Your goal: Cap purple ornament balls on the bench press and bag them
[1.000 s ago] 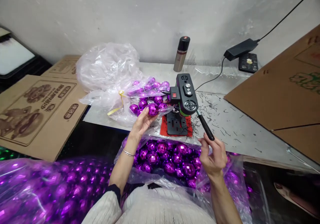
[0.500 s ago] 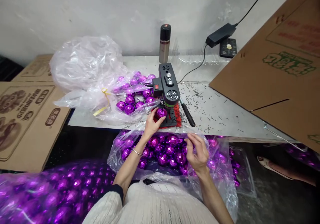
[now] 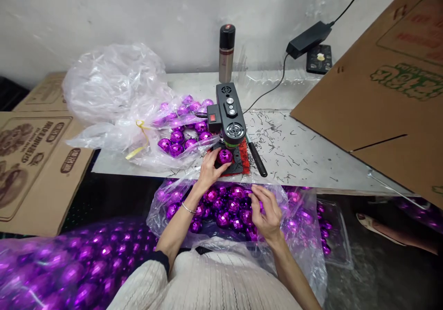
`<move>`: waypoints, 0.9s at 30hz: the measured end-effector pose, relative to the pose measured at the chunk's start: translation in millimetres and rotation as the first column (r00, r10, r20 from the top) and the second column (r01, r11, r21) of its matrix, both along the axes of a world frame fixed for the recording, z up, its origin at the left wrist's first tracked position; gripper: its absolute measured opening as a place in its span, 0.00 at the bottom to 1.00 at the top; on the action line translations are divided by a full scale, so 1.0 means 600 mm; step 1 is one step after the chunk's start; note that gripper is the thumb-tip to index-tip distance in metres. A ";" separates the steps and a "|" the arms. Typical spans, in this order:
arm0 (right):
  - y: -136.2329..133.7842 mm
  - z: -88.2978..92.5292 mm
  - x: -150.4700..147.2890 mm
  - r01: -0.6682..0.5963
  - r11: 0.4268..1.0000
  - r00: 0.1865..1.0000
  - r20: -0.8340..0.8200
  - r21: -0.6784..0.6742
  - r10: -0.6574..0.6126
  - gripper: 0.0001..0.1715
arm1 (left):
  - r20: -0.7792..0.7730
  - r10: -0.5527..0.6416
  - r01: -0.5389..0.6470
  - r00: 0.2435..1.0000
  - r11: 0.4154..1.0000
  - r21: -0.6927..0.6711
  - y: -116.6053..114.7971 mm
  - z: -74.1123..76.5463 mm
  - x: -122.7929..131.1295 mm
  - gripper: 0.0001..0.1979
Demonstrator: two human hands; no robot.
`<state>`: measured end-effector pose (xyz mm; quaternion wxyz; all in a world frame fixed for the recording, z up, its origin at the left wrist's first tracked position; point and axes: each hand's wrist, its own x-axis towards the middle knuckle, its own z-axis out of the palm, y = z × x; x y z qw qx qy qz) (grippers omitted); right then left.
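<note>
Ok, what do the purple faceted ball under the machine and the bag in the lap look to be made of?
The purple faceted ball, held by the left hand, looks like metallised plastic: mirror-bright facets, though it could be glass. The clear bag of balls near the right hand looks like thin plastic film: see-through, crinkled, glossy.

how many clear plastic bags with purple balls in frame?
3. One bag on the table left of the press; one bag in the lap under the right hand; one bag at bottom left. More may lie out of view at right.
</note>
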<state>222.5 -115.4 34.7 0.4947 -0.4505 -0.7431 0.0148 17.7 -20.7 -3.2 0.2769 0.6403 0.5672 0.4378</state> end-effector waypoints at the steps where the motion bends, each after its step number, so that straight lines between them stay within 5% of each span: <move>1: 0.002 0.001 0.001 0.001 1.000 1.000 0.004 0.001 -0.001 0.29 | -0.001 -0.003 0.003 1.000 1.000 0.003 0.000 -0.001 0.001 0.29; 11: 0.038 0.013 0.018 0.041 0.996 0.999 -0.006 0.074 -0.041 0.34 | 0.070 -0.006 0.005 0.998 1.000 0.007 0.032 -0.025 0.023 0.31; 17: 0.126 0.085 0.013 -0.058 0.979 0.998 -0.012 0.197 0.062 0.39 | 0.099 -0.003 -0.001 0.995 0.999 0.033 0.032 -0.035 0.024 0.32; 20: 0.156 0.113 -0.011 -0.193 0.957 0.981 0.048 0.216 0.187 0.25 | 0.084 0.003 -0.004 0.996 1.000 0.015 0.030 -0.035 0.025 0.32; 23: 0.165 0.107 -0.039 -0.224 0.950 0.972 -0.019 0.216 0.233 0.05 | 0.070 -0.004 0.002 0.998 1.000 0.022 0.030 -0.036 0.026 0.32; 27: 0.165 0.060 -0.059 -0.151 0.954 0.977 -0.108 0.259 0.184 0.16 | 0.059 -0.006 0.004 0.998 0.999 0.041 0.030 -0.039 0.026 0.32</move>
